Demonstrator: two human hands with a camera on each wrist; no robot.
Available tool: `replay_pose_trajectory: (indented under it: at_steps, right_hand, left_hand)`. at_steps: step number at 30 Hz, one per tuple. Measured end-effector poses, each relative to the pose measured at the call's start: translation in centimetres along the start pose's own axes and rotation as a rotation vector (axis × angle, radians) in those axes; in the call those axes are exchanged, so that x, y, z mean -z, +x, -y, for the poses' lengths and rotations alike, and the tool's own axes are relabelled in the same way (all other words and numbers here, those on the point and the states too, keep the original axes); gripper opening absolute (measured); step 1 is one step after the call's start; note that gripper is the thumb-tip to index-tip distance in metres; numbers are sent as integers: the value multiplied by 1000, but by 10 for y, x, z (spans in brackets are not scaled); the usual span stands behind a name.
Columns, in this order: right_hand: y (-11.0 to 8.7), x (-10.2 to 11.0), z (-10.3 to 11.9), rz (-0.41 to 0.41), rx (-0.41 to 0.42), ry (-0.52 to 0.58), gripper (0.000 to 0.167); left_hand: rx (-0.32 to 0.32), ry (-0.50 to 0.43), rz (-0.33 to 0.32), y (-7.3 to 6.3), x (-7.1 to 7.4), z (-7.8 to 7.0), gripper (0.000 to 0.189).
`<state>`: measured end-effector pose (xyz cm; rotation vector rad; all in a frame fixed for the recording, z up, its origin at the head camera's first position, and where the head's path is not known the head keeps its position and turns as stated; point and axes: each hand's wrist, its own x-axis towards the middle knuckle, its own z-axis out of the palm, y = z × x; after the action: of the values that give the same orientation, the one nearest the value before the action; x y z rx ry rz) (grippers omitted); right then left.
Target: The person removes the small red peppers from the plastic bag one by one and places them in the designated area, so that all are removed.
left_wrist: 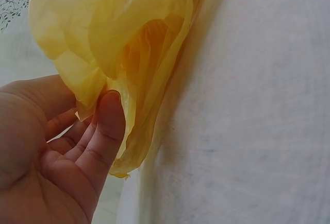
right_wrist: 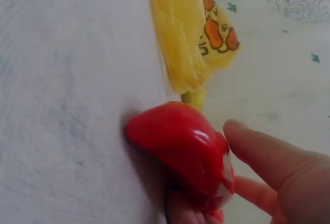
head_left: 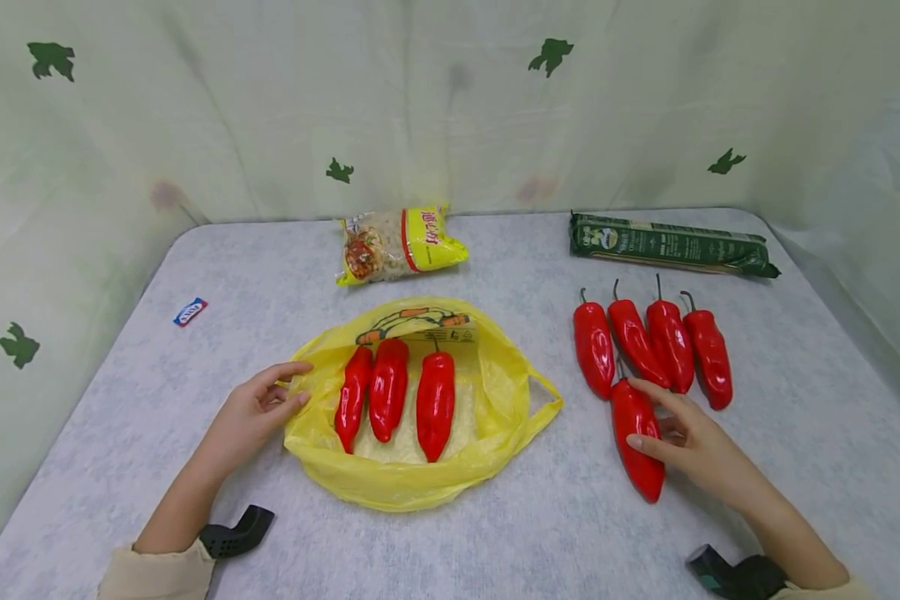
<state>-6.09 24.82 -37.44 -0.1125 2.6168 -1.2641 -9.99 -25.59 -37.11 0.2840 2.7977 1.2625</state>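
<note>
- Backdrop (head_left: 450, 100): pale cloth sheeting, creased, bearing dark green cut-out shapes (head_left: 551, 57).
- Table (head_left: 525, 542): mottled grey-white surface, far corners rounded.
- Yellow packet (head_left: 426, 242): far middle; red Chinese characters, picture of a cooked dish, clear window.
- Green packet (head_left: 667, 243): long, far right; pale print and a small round picture, lettering too small to read surely.
- Small wrapper (head_left: 191, 312): far left; blue, white and red, wording illegible.
- Yellow bag (head_left: 412, 492): middle, mouth open; orange-and-black cartoon and a small printed panel inside; three red peppers (head_left: 436, 408) within.
- Four loose peppers (head_left: 670, 346): right, near side of the green packet.
- My left hand (head_left: 251, 412): thumb and fingers pinching the bag's left rim.
- My right hand (head_left: 693, 450): thumb and fingers gripping one pepper (head_left: 633, 418) on the right, nearer me than those four.
</note>
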Motion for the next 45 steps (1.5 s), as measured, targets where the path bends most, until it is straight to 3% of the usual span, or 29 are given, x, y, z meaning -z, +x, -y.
replay_pose_trajectory:
  at_steps: [7, 13, 20, 25, 30, 38, 45]
  right_hand:
    - [-6, 2, 11, -104, 75, -64, 68]
    - [-14, 4, 32, -227, 197, -112, 61]
    - [-13, -4, 72, -239, 344, -54, 58]
    - [1, -16, 99, -172, 507, 21, 58]
    - [25, -36, 116, -34, 606, 133, 53]
    - [57, -76, 126, 201, 515, 236, 51]
    - [73, -99, 123, 317, 408, 271, 54]
  left_hand:
    - [-11, -6, -2, 0, 0, 0, 37]
    - [-17, -11, -6, 1, 0, -1, 37]
    - [-10, -9, -5, 1, 0, -1, 37]
    - [-7, -8, -5, 0, 0, -1, 36]
    - [-27, -23, -8, 1, 0, 1, 36]
    - [-27, -40, 0, 1, 0, 3, 37]
    - [-25, -33, 0, 1, 0, 3, 36]
